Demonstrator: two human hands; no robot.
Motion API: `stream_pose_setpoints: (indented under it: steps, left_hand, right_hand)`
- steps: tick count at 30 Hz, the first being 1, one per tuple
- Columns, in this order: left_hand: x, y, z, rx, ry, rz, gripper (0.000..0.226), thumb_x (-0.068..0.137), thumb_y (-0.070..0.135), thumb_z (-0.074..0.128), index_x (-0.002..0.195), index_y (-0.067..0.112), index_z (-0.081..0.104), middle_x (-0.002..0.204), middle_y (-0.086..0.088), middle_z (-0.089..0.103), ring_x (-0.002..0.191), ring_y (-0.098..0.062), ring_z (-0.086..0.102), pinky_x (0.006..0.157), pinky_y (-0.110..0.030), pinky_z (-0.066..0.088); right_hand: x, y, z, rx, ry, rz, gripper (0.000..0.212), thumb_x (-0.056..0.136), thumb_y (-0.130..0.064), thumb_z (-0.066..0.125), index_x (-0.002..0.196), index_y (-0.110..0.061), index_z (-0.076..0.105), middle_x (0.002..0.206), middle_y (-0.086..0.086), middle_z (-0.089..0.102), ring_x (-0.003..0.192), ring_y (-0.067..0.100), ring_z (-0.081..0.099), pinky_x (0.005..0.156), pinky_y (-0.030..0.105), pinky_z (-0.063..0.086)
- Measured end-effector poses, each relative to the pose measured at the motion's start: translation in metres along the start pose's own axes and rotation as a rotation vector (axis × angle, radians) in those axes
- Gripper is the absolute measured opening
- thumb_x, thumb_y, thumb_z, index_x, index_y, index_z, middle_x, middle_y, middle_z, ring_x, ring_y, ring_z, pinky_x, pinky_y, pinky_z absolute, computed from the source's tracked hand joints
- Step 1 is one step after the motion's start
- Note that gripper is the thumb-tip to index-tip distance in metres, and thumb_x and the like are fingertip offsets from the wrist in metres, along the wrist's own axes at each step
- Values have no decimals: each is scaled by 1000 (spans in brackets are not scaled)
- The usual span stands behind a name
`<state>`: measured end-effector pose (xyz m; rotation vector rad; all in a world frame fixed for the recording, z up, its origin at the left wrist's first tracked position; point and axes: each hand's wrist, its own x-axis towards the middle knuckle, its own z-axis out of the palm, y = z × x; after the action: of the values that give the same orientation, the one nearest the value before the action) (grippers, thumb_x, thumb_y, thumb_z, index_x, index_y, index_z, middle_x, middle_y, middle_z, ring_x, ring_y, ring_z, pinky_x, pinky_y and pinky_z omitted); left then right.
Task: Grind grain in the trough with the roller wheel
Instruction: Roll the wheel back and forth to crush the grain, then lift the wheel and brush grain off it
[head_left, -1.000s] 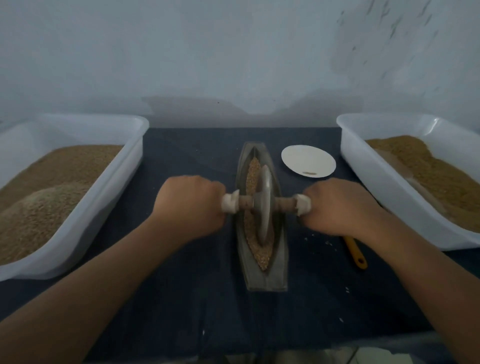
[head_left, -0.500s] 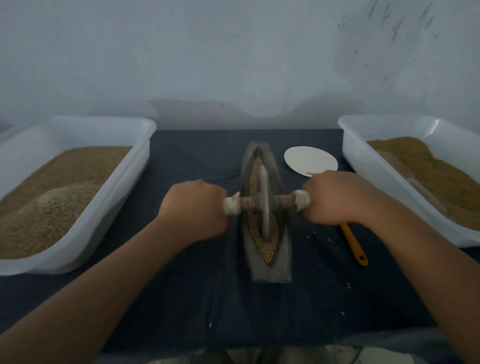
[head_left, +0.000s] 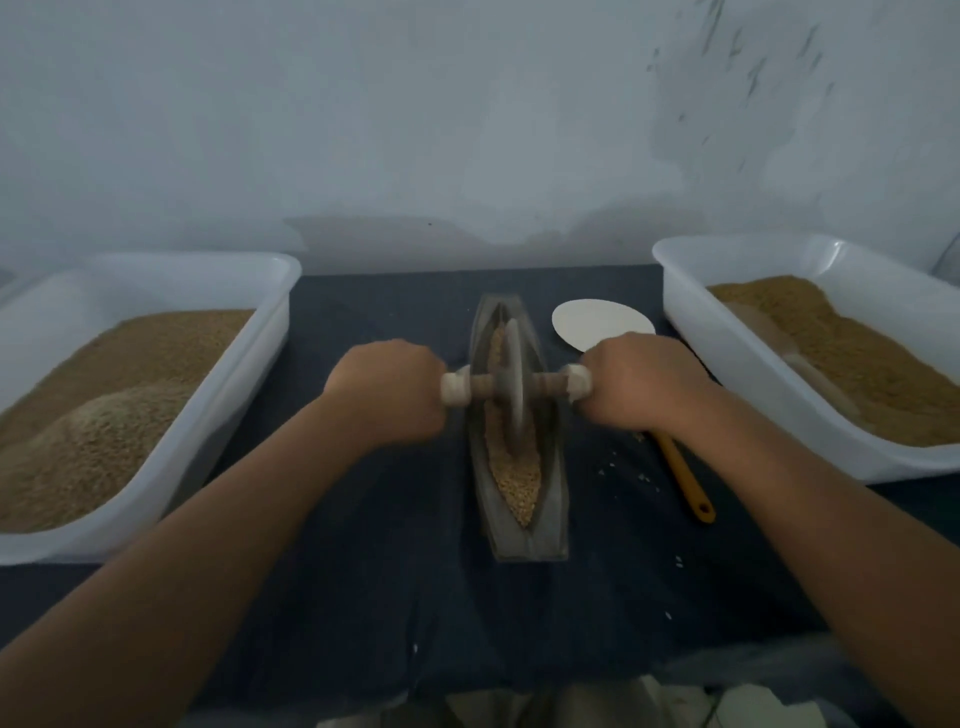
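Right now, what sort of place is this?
Likely a makeshift indoor grain-grinding bench: a boat-shaped trough with a roller wheel on a dark cloth-covered table, a grain-filled left tub and right tub, bare wall behind.

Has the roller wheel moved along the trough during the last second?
Yes. The roller wheel has rolled toward the far end of the trough, and more grain lies uncovered at its near end.

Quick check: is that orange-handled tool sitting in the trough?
No, the orange-handled tool lies on the dark cloth right of the trough, its far end hidden under the right hand.
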<state>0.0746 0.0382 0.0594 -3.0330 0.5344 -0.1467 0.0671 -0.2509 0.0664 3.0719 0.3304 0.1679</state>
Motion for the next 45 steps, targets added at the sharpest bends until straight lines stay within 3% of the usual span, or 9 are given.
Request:
stream_pose_setpoints:
  steps: [3,10,20,25,28,31,36,42,45]
  left_hand:
    - [-35,-1,8,-1,-19,53,20,69,51,56,66,31,56,61,11,57,55,-8,53,48,-25,34]
    - [46,-2,-13,13,-20,-93,28,81,50,63,72,24,59,73,6,62,68,-21,63,72,-39,59]
    - [-18,2,17,48,89,-18,22,75,50,55,67,30,51,64,11,54,57,-12,50,52,-28,34]
    - [-29,2,28,-20,145,-81,34,89,57,51,68,30,52,64,11,54,57,-10,51,53,-29,35]
    - [-33,1,38,-73,183,-108,33,91,57,53,69,33,53,63,11,55,55,-3,47,49,-27,30]
    - [-34,0,43,-97,255,-121,36,91,60,48,68,32,54,60,12,55,53,-6,49,49,-26,32]
    - [-32,1,49,-65,355,-111,41,88,59,51,59,31,48,50,11,47,43,-6,43,46,-21,29]
    - [-34,3,52,-78,394,-97,43,87,55,60,55,29,45,47,13,41,39,-5,39,45,-18,26]
    - [-35,2,52,-121,382,-89,43,87,54,59,55,29,44,46,12,43,40,-5,41,44,-20,34]
  right_hand:
    - [-37,5,2,51,-118,-65,31,63,-66,40,82,-55,62,67,-31,62,48,3,55,44,25,35]
    - [37,-3,9,-45,157,86,28,85,-46,52,69,-24,58,69,-5,60,63,18,56,58,30,43]
    - [-25,-4,-3,-9,-69,-23,25,73,-54,55,66,-30,58,63,-7,60,58,9,57,49,29,39]
    - [-48,-9,-50,262,-196,-168,48,76,-72,72,112,-43,61,103,-22,65,93,-1,61,74,24,51]
    - [-59,-1,-74,724,110,-159,38,92,-70,55,121,-48,65,120,-35,63,114,-16,56,88,5,44]
    - [-71,24,-76,756,485,109,34,105,-50,44,91,-34,71,93,-21,72,88,-3,67,74,25,50]
    - [-95,43,-21,-54,-70,285,31,106,-54,42,106,-25,54,78,-6,62,67,10,61,62,36,55]
    - [-108,37,21,32,-144,81,43,102,-44,53,140,-40,34,82,-11,58,66,4,55,59,29,50]
    - [-108,43,21,272,-105,166,17,101,-46,49,111,-59,54,75,-12,66,64,3,64,60,27,50]
